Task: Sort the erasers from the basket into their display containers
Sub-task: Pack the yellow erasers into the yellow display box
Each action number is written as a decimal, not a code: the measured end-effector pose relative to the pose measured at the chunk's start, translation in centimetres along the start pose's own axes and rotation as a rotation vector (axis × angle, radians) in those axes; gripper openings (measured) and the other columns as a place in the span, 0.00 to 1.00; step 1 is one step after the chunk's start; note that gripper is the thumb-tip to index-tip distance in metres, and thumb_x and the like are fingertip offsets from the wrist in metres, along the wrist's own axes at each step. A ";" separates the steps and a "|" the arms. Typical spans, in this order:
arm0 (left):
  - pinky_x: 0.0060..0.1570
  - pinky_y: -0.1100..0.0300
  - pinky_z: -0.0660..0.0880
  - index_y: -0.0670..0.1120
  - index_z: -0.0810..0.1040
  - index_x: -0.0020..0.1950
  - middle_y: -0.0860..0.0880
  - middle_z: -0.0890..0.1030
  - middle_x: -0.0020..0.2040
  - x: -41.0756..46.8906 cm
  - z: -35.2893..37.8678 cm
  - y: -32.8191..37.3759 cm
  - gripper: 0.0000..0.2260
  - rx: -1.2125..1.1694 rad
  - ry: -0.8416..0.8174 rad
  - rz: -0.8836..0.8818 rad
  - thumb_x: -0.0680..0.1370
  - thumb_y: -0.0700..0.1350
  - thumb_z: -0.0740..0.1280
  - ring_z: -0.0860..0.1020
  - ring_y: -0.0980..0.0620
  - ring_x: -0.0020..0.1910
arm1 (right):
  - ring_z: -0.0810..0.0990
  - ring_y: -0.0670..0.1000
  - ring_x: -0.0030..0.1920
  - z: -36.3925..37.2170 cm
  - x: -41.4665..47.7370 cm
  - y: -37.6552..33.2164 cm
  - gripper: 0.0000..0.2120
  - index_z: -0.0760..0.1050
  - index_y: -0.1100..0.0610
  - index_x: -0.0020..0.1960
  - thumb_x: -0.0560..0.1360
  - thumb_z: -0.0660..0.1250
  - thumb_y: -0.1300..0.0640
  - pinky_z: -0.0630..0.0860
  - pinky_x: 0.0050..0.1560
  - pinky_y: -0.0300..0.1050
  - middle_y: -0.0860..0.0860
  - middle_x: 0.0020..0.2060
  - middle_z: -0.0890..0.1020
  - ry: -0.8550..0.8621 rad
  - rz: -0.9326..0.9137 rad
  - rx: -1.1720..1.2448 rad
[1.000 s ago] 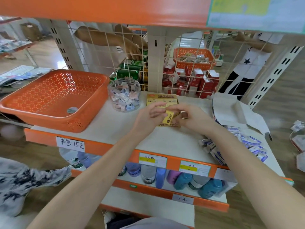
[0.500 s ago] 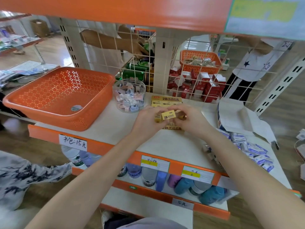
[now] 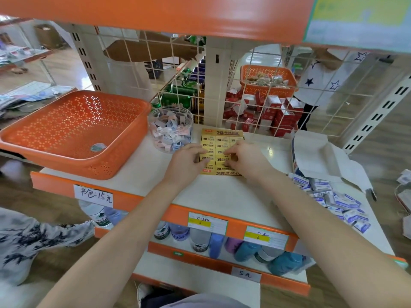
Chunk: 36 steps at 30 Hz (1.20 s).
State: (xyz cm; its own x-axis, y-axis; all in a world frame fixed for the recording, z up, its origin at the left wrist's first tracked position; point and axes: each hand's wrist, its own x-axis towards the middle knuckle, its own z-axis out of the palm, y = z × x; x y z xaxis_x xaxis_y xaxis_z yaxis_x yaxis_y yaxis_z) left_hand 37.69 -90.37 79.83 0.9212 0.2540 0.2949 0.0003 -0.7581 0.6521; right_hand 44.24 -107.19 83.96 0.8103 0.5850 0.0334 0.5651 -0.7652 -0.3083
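Note:
A flat yellow display box (image 3: 220,138) of yellow erasers lies on the white shelf (image 3: 222,196), right of a clear jar (image 3: 170,127) filled with small pink and blue erasers. Both my hands are over the box's near half. My left hand (image 3: 189,162) touches the erasers at the box's left side with bent fingertips. My right hand (image 3: 245,156) presses its fingertips on the erasers in the middle rows. The orange perforated basket (image 3: 66,156) stands at the left, with one small item (image 3: 97,147) on its floor.
An open white carton (image 3: 315,156) and a heap of blue-and-white erasers (image 3: 338,198) lie at the shelf's right. A wire grid (image 3: 262,90) backs the shelf, with another person, red boxes and a second orange basket (image 3: 266,85) behind it. Bottles stand on the lower shelf.
The yellow eraser that both hands held above the box has gone down into it. Both hands have dropped onto the box's rows.

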 end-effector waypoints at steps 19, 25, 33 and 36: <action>0.63 0.55 0.69 0.45 0.83 0.56 0.49 0.81 0.57 -0.8 1.3 -0.2 0.17 0.072 -0.043 0.190 0.76 0.51 0.61 0.75 0.50 0.60 | 0.78 0.53 0.47 2.4 -0.3 -0.6 0.04 0.80 0.56 0.44 0.72 0.68 0.57 0.76 0.44 0.45 0.50 0.42 0.80 0.187 0.163 0.189; 0.65 0.55 0.63 0.46 0.79 0.63 0.50 0.78 0.64 -1.2 1.2 0.4 0.19 0.193 -0.095 0.231 0.76 0.51 0.58 0.72 0.51 0.67 | 0.74 0.54 0.54 3.9 -1.0 -0.4 0.09 0.81 0.59 0.52 0.75 0.66 0.58 0.68 0.51 0.40 0.54 0.51 0.78 0.311 0.136 0.243; 0.64 0.53 0.66 0.45 0.82 0.58 0.49 0.81 0.60 -1.1 1.2 0.1 0.21 0.165 -0.035 0.247 0.76 0.52 0.56 0.75 0.51 0.63 | 0.75 0.61 0.52 5.2 -1.9 -0.2 0.11 0.81 0.61 0.52 0.74 0.63 0.60 0.75 0.53 0.53 0.59 0.51 0.78 0.534 -0.004 0.226; 0.62 0.46 0.71 0.45 0.83 0.56 0.49 0.82 0.58 -1.0 1.0 -0.3 0.22 0.140 0.022 0.238 0.75 0.53 0.55 0.77 0.50 0.60 | 0.71 0.61 0.63 5.1 -1.8 -0.2 0.16 0.77 0.58 0.62 0.76 0.61 0.57 0.69 0.63 0.55 0.60 0.63 0.74 0.513 0.023 0.182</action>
State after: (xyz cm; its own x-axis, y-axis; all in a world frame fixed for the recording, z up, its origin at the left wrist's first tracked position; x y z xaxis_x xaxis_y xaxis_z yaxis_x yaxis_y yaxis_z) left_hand 37.19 -90.95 78.63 0.8932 0.0702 0.4442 -0.1603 -0.8732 0.4603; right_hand 41.90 -106.73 79.13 0.8195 0.3272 0.4705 0.5471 -0.6909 -0.4726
